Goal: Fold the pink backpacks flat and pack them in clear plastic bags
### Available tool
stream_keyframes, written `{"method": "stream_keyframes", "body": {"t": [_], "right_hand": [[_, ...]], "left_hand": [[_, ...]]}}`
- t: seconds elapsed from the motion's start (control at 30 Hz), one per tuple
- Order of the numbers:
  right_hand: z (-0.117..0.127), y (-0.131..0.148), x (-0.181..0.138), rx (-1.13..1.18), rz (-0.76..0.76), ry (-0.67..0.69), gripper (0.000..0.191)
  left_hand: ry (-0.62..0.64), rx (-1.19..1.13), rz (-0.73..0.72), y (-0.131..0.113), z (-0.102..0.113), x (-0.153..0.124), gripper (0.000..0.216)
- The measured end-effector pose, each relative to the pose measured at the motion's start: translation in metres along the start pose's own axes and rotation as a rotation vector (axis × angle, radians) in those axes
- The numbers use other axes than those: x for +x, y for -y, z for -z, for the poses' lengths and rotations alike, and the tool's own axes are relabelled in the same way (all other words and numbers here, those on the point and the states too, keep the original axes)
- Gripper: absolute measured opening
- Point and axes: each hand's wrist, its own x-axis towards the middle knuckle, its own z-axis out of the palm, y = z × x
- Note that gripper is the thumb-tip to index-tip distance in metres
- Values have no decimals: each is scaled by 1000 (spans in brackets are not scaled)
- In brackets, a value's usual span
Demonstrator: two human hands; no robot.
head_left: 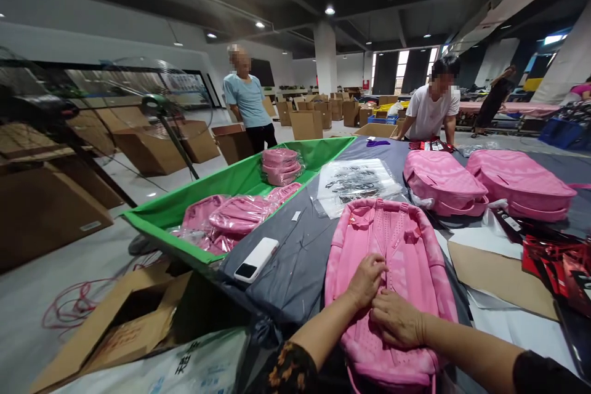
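Both of my hands rest on the near middle of a pink backpack (392,258) lying back-up on the grey table (295,258): left hand (367,280) pinching its centre seam, right hand (396,320) pressed flat just beside it. Left of the bag lies a white phone (257,259); two more pink backpacks (484,181) sit far right.
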Motion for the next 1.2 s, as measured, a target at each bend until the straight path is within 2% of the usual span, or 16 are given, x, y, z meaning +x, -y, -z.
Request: {"method": "stream_keyframes", "body": {"t": [0.07,0.13,0.2,0.23,0.27,0.3,0.4,0.53,0.6,0.7,0.83,0.9,1.0,1.13,1.2], "right_hand": [[7,4,2,20,-50,-53,14],[14,9,4,43,-109,-95,19],[18,11,5,31,-142,-117,29],[19,11,6,11,-141,-124,34],[19,11,7,-14,-132,-120,38],[19,10,7,-41,-125,-110,40],[19,9,8,-97,-135,-62,39],[31,11,12,-122,-137,14,37],[42,13,22,-136,-138,53,26],[54,20,48,-117,-104,112,15],[52,34,82,-39,-105,186,18],[47,40,88,9,-158,206,20],[43,43,84,118,-234,205,27],[38,32,82,273,-352,210,62],[34,30,88,265,-426,222,74]], "left_hand": [[-233,-108,58,-13,22,-20,23],[-532,-241,195,-20,38,-60,24],[-748,-373,476,-17,40,-110,38],[-796,-494,658,-13,36,-134,47],[-765,-645,791,-8,28,-155,50],[-705,-768,856,-3,20,-173,50],[-549,-980,920,-1,-3,-196,51],[-436,-1262,976,-19,-5,-188,59],[-359,-1344,967,-27,-1,-184,61],[-316,-1406,976,-34,3,-182,66],[-264,-1518,1091,-49,2,-182,60],[-287,-1582,1085,-62,2,-180,48],[-392,-1662,1057,-80,3,-175,34],[-523,-1638,1183,-82,4,-161,49],[-557,-1621,1265,-78,1,-152,52]]}}
